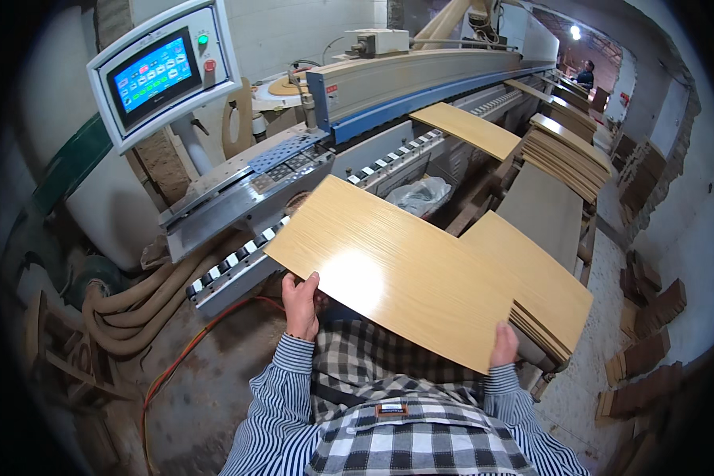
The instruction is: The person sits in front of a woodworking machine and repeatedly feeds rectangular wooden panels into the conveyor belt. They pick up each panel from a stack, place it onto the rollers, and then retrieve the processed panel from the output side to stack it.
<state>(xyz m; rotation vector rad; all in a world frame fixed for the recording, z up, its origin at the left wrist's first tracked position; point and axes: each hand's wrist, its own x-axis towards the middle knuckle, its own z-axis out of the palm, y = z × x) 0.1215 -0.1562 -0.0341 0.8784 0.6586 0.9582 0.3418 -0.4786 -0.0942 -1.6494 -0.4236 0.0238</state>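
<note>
A glossy wood-grain panel (pixel 416 268) lies across both hands in front of my checked apron. My left hand (pixel 301 303) grips its near left edge, thumb on top and fingers hidden beneath. At the near right corner, my right hand (pixel 503 344) holds the short edge. The panel's right part overlaps a stack of similar panels (pixel 535 273). Beyond its far left corner stands an edge banding machine (pixel 291 160) with a blue perforated plate, and a row of black and white rollers (pixel 238 256) runs along the machine's near side.
A lit control panel (pixel 154 71) stands at upper left. Another board (pixel 467 128) extends from the machine, near stacked panels (pixel 565 154). Ribbed hoses (pixel 131 315) and a red-orange hose (pixel 196 339) lie at left. Board stacks (pixel 642 381) line the right floor; a person (pixel 585 76) is far back.
</note>
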